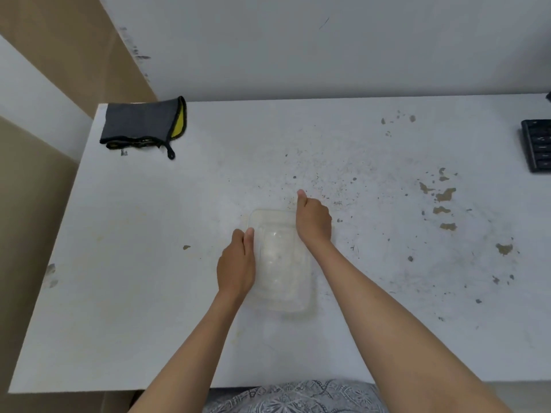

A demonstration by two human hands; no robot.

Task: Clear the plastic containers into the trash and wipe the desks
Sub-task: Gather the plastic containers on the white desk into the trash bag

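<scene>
A clear plastic container lies on the white desk, near the front middle. My left hand presses against its left side with the fingers curled along the edge. My right hand grips its far right corner, thumb pointing up and away. Both hands hold the container between them. A folded grey and yellow cloth rests at the desk's far left corner, well away from both hands.
Dark crumbs and brown chipped patches are scattered across the desk's middle and right. A black keyboard pokes in at the right edge. A white wall runs behind the desk. The desk's left edge drops to a tan floor.
</scene>
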